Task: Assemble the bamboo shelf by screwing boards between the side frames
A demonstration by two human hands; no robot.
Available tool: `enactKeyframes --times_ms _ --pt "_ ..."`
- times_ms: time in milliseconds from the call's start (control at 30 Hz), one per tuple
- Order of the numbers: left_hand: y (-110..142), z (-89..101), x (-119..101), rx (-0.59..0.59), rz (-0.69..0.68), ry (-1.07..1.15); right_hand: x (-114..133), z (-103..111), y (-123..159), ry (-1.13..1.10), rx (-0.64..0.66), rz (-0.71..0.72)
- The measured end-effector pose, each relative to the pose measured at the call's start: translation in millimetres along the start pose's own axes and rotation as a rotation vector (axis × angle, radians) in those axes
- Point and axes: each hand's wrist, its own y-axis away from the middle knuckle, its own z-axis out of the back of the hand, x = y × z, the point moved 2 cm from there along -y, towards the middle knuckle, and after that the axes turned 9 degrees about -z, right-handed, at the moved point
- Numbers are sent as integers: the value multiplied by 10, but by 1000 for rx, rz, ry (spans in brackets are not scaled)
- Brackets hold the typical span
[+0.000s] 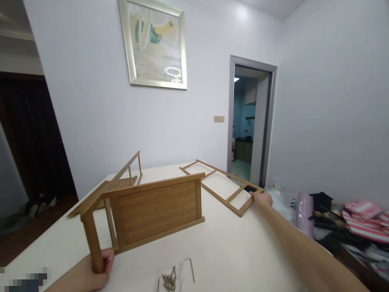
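Note:
My left hand (101, 269) is wrapped round the near leg of a brown wooden shelf frame (158, 209), at the lower left of the view. This piece stands on its side on the white table (225, 251), its solid panel facing me. At the right, my right hand (261, 199) pinches the near corner of a flat wooden ladder-shaped frame (226, 200) that lies across the table's far right. Close to the front edge are a clear bag of screws (169, 280) and an L-shaped hex key (191, 269).
Behind the shelf frame, another wooden panel (88, 198) rests on the table. Right of the table are a pink bubble-wrap roll (304, 215) and a pink-striped cloth (364, 221). A doorway (252, 121) opens in the back wall, where a framed picture (158, 44) hangs.

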Motion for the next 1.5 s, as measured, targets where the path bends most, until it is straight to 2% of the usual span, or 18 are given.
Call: enactKeyframes --times_ms 100,200,300,433,533,700,933,1233,1500 --pt "78 0 -164 -7 -12 52 84 14 74 -215 59 -15" --pt "132 13 -342 -8 3 87 204 18 229 -419 119 34" --pt "157 24 -453 -15 7 109 334 61 480 -569 166 133" --pt "164 24 -472 -27 10 112 504 183 920 -647 211 264" --pt "160 23 -456 -36 11 100 632 276 1257 -602 208 375" --pt "152 22 -443 -27 -7 106 756 349 1666 -443 206 457" --pt "112 7 -261 -25 -10 106 635 300 2007 -395 327 528" --pt "112 12 -332 -26 8 108 353 63 2201 -246 434 589" --pt "85 23 -283 -190 0 60 261 -56 2189 -113 426 615"
